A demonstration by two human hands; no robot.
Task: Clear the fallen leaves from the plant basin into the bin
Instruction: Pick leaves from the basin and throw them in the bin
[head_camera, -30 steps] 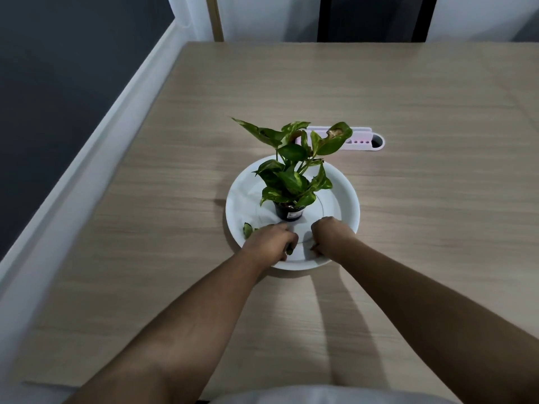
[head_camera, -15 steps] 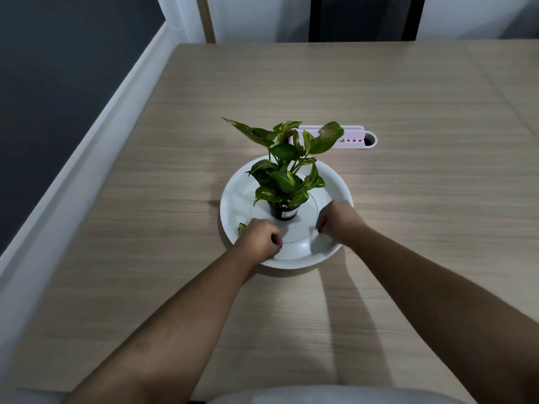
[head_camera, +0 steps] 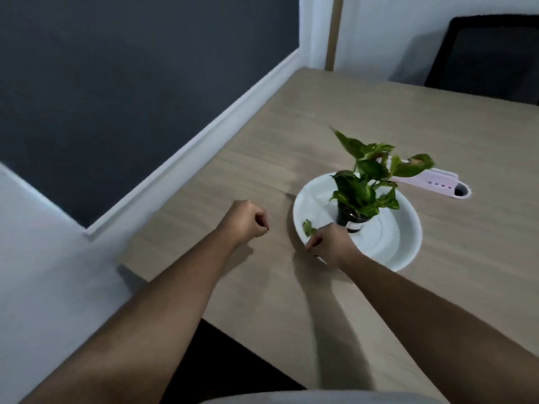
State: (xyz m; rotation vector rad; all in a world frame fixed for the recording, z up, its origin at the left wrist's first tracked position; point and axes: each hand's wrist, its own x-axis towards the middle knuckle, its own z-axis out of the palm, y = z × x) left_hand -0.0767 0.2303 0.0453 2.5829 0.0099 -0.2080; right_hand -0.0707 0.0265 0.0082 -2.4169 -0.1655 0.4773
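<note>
A white round basin (head_camera: 405, 243) sits on the wooden table (head_camera: 291, 301) with a small potted green plant (head_camera: 361, 193) standing in its middle. A small fallen green leaf (head_camera: 307, 228) lies at the basin's near-left rim. My right hand (head_camera: 331, 243) rests on that rim with its fingers curled, pinching the leaf's edge. My left hand (head_camera: 248, 218) is a closed fist over the bare table, left of the basin and apart from it. Whether it holds anything is hidden. No bin is in view.
A pink-and-white holder (head_camera: 437, 186) lies on the table behind the basin. A dark chair (head_camera: 481, 59) stands at the far edge. A white ledge (head_camera: 186, 158) and a dark wall border the table's left side, and the table's near-left corner drops to a dark floor.
The view has swung left. My left hand left the basin rim and moved left as a fist. My right hand shifted from the right rim to the leaf at the left rim.
</note>
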